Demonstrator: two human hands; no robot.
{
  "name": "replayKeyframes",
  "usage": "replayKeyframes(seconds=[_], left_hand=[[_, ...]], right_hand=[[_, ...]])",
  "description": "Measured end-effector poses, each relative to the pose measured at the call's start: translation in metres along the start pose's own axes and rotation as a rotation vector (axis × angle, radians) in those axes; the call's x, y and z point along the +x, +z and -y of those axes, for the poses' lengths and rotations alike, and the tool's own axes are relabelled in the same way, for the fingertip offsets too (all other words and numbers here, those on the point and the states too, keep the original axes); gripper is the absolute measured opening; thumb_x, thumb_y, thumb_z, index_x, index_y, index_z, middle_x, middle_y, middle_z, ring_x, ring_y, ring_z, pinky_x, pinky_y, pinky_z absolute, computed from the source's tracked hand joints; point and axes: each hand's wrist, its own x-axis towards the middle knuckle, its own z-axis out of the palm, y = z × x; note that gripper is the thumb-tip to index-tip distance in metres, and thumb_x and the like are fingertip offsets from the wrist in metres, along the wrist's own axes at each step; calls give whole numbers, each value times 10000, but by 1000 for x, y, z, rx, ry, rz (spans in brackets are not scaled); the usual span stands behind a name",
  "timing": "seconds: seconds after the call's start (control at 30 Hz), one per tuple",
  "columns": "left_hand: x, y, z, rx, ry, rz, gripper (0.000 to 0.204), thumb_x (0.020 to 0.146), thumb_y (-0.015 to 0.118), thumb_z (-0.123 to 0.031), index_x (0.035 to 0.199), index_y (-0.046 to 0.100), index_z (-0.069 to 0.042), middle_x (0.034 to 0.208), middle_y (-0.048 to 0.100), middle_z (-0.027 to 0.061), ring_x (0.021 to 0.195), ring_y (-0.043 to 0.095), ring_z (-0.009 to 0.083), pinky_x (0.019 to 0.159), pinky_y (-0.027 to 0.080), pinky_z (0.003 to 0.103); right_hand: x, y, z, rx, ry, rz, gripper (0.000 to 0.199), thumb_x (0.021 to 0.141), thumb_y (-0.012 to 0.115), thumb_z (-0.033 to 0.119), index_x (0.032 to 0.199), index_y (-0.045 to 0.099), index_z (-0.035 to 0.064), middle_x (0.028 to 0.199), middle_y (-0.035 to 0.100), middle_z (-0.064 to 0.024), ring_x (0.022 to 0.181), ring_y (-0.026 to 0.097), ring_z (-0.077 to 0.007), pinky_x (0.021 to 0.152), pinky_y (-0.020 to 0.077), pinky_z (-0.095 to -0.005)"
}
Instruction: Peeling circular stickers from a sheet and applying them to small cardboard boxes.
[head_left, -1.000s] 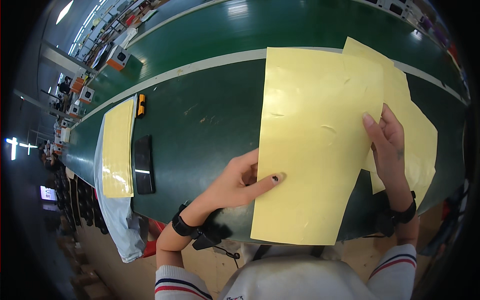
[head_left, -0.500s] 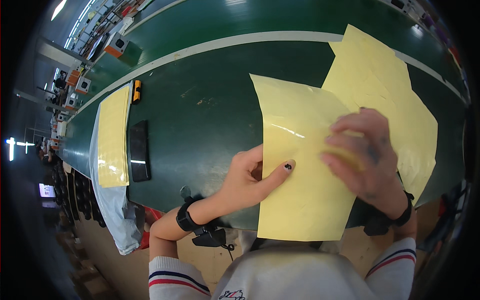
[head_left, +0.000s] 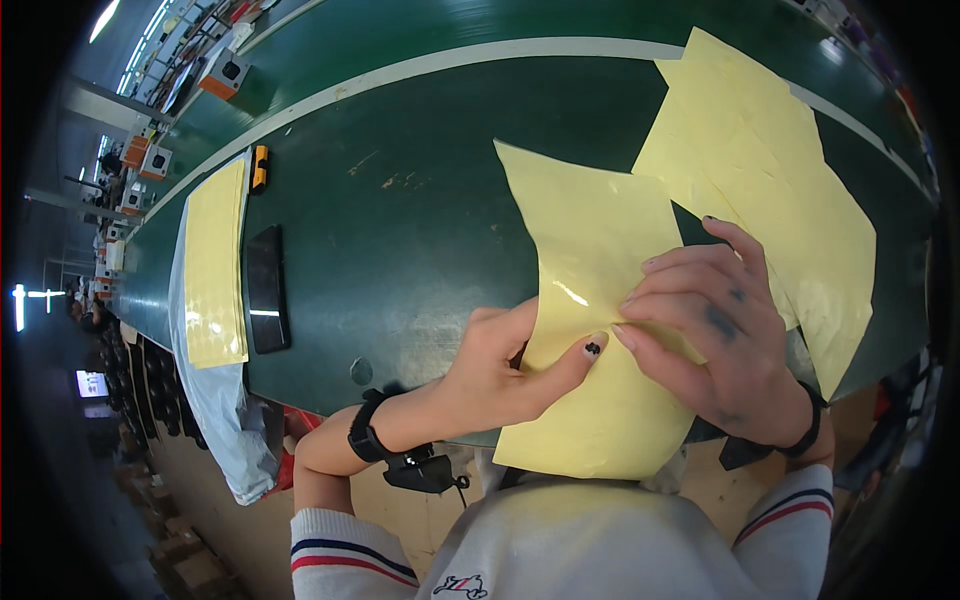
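Observation:
A glossy yellow sheet (head_left: 590, 225) is held up over the table's near edge, bent and creased at its middle. My left hand (head_left: 500, 370) grips its left side, thumb on top and the other fingers behind it. Against the sheet's middle, close to the left thumb, my right hand (head_left: 715, 335) is pinched on the sheet, its thumb and index fingertips pressed together. Whether a smaller piece is between those fingertips cannot be made out. To the right, several loose yellow sheets (head_left: 765, 150) lie overlapping on the table, partly behind my right hand.
On the left, a stack of yellow sheets (head_left: 215, 270) lies on a whitish plastic bag (head_left: 230, 440) that hangs off the green table (head_left: 410, 250). Beside it are a black phone-like slab (head_left: 267, 290) and an orange-and-black tool (head_left: 260, 170). Small boxes (head_left: 222, 75) stand farther off.
My right hand has moved left and down onto the middle of the sheet, its fingers now pinched there. The sheet, flatter before, is now creased and pulled in at that point.

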Motion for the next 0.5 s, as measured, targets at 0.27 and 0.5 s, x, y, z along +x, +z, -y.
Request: replayKeyframes(seconds=[0.27,0.5], left_hand=[[-1,5,8,66,47,9,220,798,634,-29,1008,606,31,660,640,77,498,601,115,430,424,240],[3,4,2,42,-19,39,201,810,625,-34,1000,602,28,666,645,77,499,601,118,434,429,241]], right_hand=[[-4,-1,0,-37,-27,25,237,645,719,11,839,608,90,838,601,-15,839,602,-202,951,374,-448],[-5,-4,-9,83,70,85,203,684,707,51,821,564,95,857,574,-13,855,573,-189,945,389,-450]])
